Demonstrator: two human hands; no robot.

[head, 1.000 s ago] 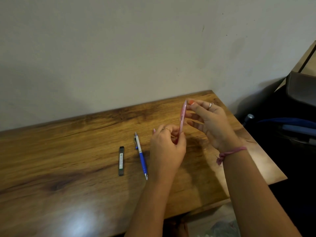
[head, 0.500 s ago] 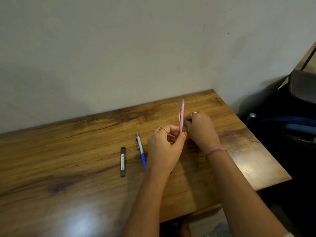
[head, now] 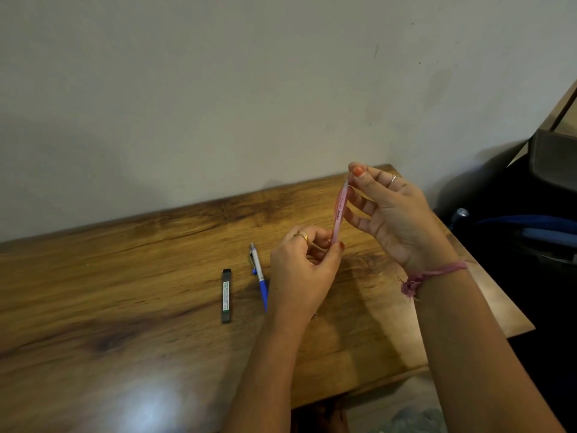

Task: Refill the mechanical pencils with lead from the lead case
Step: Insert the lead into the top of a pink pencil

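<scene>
A: Where is the pink mechanical pencil (head: 339,211)?

B: Held upright above the wooden table (head: 125,307), to the right of the lead case (head: 227,295). The left hand (head: 301,273) pinches its lower end between curled fingers and thumb.

A: And the right hand (head: 396,217)?

B: Its thumb and forefinger pinch the pencil's top end; the other fingers are spread loosely beside the barrel.

A: The other things?

B: The lead case lies flat on the table. Just to its right lies the blue and white mechanical pencil (head: 259,278), its lower end hidden behind the left hand. A pink thread band (head: 431,274) circles the right wrist.
</scene>
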